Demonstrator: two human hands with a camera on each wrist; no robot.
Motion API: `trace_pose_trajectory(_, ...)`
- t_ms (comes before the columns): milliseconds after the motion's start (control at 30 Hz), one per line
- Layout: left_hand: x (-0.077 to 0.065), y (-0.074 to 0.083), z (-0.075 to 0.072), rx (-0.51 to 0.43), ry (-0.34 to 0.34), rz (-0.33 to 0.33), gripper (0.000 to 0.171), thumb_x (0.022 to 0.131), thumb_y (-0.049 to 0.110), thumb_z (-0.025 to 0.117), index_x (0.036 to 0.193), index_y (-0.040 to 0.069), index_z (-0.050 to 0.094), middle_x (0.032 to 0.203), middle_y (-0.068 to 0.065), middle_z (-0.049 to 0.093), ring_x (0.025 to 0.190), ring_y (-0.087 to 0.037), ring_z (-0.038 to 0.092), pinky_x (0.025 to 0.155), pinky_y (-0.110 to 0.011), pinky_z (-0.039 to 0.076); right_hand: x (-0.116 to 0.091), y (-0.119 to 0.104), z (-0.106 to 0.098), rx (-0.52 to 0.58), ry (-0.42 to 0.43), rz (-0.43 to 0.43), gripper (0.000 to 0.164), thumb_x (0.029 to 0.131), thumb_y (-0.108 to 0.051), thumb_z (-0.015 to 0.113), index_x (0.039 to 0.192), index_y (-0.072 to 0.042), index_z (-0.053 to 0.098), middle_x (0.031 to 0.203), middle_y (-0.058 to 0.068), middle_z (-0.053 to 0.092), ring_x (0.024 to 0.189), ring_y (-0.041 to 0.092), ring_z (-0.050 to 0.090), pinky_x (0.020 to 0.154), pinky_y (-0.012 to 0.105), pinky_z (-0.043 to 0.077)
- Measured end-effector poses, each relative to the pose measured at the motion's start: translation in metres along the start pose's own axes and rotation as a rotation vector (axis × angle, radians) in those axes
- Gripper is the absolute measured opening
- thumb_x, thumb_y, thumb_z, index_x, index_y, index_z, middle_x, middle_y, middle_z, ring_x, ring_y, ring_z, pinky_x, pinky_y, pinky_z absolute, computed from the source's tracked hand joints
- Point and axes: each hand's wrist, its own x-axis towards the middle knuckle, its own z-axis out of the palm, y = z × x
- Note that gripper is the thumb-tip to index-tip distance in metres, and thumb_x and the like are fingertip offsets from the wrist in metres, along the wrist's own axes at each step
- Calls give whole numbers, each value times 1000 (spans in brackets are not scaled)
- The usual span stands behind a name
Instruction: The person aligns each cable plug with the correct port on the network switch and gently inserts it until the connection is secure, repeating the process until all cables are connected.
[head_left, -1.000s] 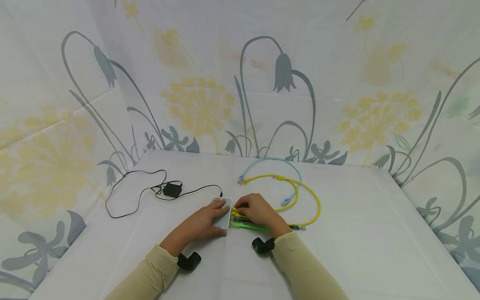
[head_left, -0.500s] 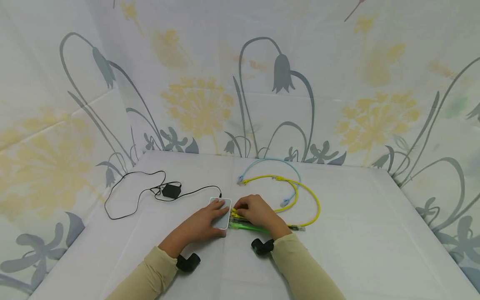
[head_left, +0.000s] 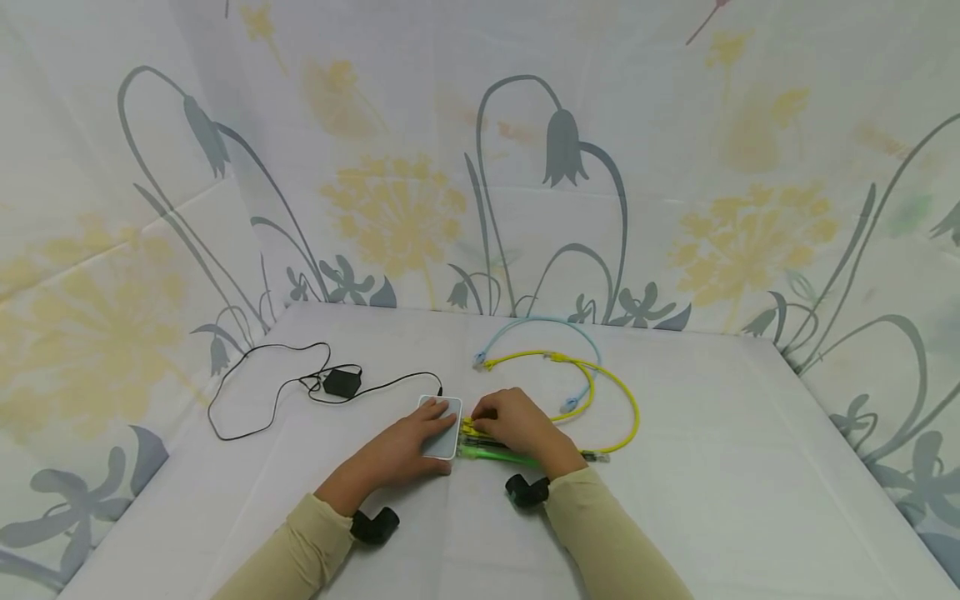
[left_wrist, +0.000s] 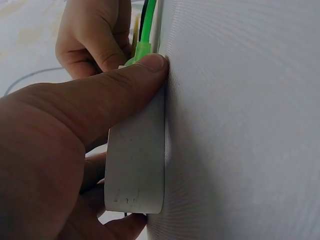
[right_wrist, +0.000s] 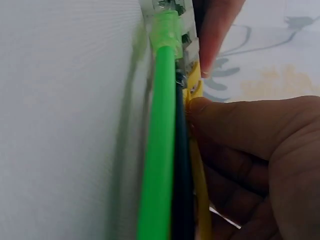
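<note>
A small white network switch (head_left: pixel 448 442) lies flat on the table. My left hand (head_left: pixel 401 447) holds it, fingers spread over the top and the thumb along its near side wall (left_wrist: pixel 135 170). On the switch's right side, my right hand (head_left: pixel 517 422) pinches a yellow network cable (right_wrist: pixel 197 85) by its plug end, right at the row of ports. A bright green cable (right_wrist: pixel 159 140) sits in the port nearest to me, and a dark cable (right_wrist: pixel 183 165) runs between the green and yellow ones. The right hand's other fingers curl beneath its palm.
A thin black cord leads from the switch's far side to a black power adapter (head_left: pixel 342 383) at left. Behind my right hand, a light blue cable (head_left: pixel 558 320) crosses the yellow loop (head_left: pixel 636 408). A loose clear plug (head_left: pixel 598 457) lies by the right wrist.
</note>
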Motion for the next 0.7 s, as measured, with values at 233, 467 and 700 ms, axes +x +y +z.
trace_pose_trajectory(233,0,-3,1,5,1,7,74,84,37,74,148,15,43,160,-7,28,150,-30,18,114,-54,29,-3,6,-9,-39,-4,-2,8,89,-21,68,89,-18,75,84,-8,71,84,9,62,81,33,51)
trace_pose_trajectory(467,0,-2,1,7,-7,-5,75,84,38,74,148,16,42,160,-6,27,150,-30,18,114,-53,29,-9,14,-19,-16,3,48,7,89,-23,68,85,-22,74,83,-12,69,82,7,60,79,30,50)
trace_pose_trajectory(700,-1,0,0,9,-8,-12,74,84,37,74,148,16,42,160,-5,27,150,-29,18,115,-52,28,-13,15,-28,14,18,89,6,88,-21,70,84,-22,75,81,-12,70,81,6,61,79,29,50)
